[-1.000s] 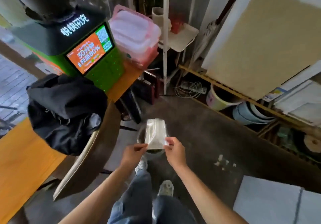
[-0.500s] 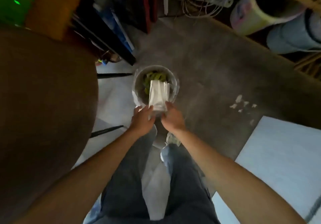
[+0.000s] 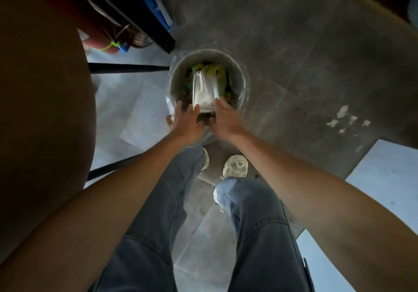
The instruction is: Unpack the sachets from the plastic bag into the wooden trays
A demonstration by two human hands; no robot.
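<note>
A clear, flat plastic bag (image 3: 204, 92) hangs over the mouth of a round lined bin (image 3: 239, 76) on the floor. My left hand (image 3: 187, 122) pinches its near left corner and my right hand (image 3: 225, 118) pinches its near right corner. The bag looks empty and see-through. Yellow-green waste (image 3: 217, 71) lies in the bin beneath it. No sachets or wooden trays are in view.
A dark round tabletop (image 3: 40, 115) fills the left side, with black legs (image 3: 126, 68) under it. Dark boards and a blue panel (image 3: 149, 2) lean at the top. My legs and pale shoes (image 3: 235, 167) stand just before the bin. Concrete floor spreads to the right.
The view has tipped down from the room to the floor. Both hands have lowered the clear bag from chest height to the bin's mouth, still holding its corners.
</note>
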